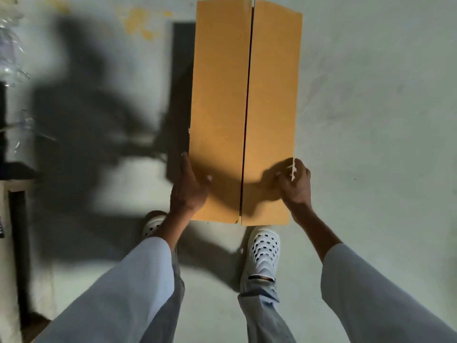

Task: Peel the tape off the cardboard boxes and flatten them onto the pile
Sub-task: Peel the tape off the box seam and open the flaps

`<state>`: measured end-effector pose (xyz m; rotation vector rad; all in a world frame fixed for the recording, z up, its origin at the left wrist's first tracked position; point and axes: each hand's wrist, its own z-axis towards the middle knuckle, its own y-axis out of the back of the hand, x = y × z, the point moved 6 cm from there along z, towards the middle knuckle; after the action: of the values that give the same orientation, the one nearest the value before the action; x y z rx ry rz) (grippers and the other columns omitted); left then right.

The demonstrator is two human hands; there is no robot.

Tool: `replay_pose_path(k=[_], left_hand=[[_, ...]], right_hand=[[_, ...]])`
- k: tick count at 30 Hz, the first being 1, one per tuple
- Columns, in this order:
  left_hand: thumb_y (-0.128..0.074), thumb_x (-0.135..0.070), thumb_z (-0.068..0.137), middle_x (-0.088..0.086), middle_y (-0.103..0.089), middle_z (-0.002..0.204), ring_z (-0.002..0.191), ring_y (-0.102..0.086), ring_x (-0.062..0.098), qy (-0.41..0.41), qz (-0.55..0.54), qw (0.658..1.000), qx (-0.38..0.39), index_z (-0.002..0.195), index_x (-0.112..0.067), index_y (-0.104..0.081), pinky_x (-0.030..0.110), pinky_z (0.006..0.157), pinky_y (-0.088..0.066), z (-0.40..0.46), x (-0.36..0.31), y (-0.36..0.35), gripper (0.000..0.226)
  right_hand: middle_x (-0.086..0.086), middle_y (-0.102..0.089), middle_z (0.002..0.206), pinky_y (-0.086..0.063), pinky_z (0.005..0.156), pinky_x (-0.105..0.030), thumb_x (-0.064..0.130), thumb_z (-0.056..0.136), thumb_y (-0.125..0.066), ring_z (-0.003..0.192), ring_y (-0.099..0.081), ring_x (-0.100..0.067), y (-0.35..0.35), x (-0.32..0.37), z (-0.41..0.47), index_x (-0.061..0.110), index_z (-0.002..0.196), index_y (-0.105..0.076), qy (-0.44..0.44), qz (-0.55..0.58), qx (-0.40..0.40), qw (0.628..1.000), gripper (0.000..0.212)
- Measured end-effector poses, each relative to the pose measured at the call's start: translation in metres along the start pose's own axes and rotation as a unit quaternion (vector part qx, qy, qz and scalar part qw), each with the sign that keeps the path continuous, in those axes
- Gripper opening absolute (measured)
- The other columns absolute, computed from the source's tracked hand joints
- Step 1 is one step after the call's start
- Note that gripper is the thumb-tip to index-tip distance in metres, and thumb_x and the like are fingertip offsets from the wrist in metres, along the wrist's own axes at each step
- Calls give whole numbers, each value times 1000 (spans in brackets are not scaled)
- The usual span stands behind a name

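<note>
While the person stands on a grey floor [371, 120], a long tan box [222, 107] is held out in front of them at about waist level, running away from the camera; its two top flaps meet along a dark seam [247, 120] down the middle, and I can't make out any tape on it from here; left hand [189, 186] grips the near left edge, thumb lying on the top face and the fingers [184, 157] wrapped round the side, so it's clamped on the box; right hand [295, 184] is at the near right edge, fingers [300, 165] curled over the rim and thumb pressed on the top, also clamped on the box; both arms are in pale sleeves [148, 280]; below the box you can see white perforated clogs [263, 248], one mostly hidden behind the left arm; heavy shadow [86, 120] of the person and box falls across the floor to the left; some clear crinkly plastic [12, 45] sits at the far left edge, too blurry to say what it is; yellowish stains [141, 21] mark the floor near the top.
</note>
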<state>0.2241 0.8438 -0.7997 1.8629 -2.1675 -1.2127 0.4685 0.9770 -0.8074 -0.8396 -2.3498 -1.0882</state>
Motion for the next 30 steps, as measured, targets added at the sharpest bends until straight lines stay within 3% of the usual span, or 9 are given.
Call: replay_pose_path(k=[5, 11, 13, 16, 19, 21, 25, 28, 30], left_hand=[[-69, -67, 74, 7, 17, 164, 152, 9, 26, -18, 39, 998, 42, 156, -15, 11, 56, 119, -19, -41, -19, -20, 126], [-79, -63, 65, 14, 20, 163, 150, 9, 37, -43, 61, 997, 25, 155, -11, 15, 63, 115, -19, -42, -31, -25, 140], [-76, -51, 74, 17, 12, 164, 151, 4, 37, -59, 55, 997, 13, 156, -8, 11, 53, 121, -13, -43, -31, -21, 126], [-63, -43, 85, 14, -17, 163, 144, -30, 40, -61, 31, 998, -4, 157, -15, -7, 48, 114, -33, -53, -30, -6, 96], [-49, -33, 88, 18, -61, 129, 112, -59, 44, -42, -24, 998, -41, 145, -25, -37, 46, 90, -51, -63, -17, 29, 60], [-44, -24, 77, 22, -65, 115, 102, -60, 46, -21, -38, 996, -81, 140, -26, -43, 49, 84, -52, -66, -2, 55, 63], [-62, -4, 77, 17, -37, 152, 126, -50, 43, -12, 88, 981, -172, 156, -16, -12, 54, 88, -51, -71, 17, 87, 95], [-75, -13, 71, 15, 5, 164, 150, -9, 37, -38, 273, 948, -160, 157, -14, 7, 66, 108, -27, -64, 28, 91, 118], [-74, -12, 68, 15, 13, 164, 152, 5, 35, -114, 387, 904, -140, 157, -12, 8, 63, 115, -6, -59, 24, 85, 121]], right_hand=[[-3, -38, 146, -54, 95, -47, 75, 83, -54, 123, -55, -27, -7, 38, -56, 19, 147, -36, 36, -77, -30, 996, 87], [-6, -24, 160, -49, 102, -52, 68, 84, -63, 140, -38, -30, -32, 72, -51, 16, 156, -21, 92, -180, -28, 979, 98], [-7, -18, 165, -47, 105, -51, 61, 87, -64, 142, -37, -33, -36, 75, -48, 15, 159, -13, 88, -203, -5, 975, 100], [-6, -17, 167, -52, 96, -46, 49, 95, -58, 135, -48, -35, -29, 85, -57, 15, 160, -11, 135, -249, -2, 959, 86], [-10, -19, 167, -54, 91, -46, 43, 99, -53, 129, -54, -37, -9, 88, -60, 14, 160, -10, 139, -291, -4, 947, 80], [-12, -18, 167, -56, 87, -47, 26, 100, -51, 123, -59, -39, 0, 95, -63, 13, 160, -9, 147, -315, -10, 937, 75], [-23, -5, 165, -41, 110, -57, -16, 87, -44, 148, -26, -43, 9, 105, -72, 4, 158, -16, 233, -383, -80, 890, 79], [-23, 19, 162, 0, 123, -55, -7, 93, -41, 153, 11, -38, 22, 99, -64, 4, 159, -12, 236, -537, -77, 806, 73], [-26, 16, 163, 6, 122, -54, 8, 100, -29, 152, 15, -39, 36, 78, -51, 3, 159, -8, 195, -641, -7, 743, 63]])
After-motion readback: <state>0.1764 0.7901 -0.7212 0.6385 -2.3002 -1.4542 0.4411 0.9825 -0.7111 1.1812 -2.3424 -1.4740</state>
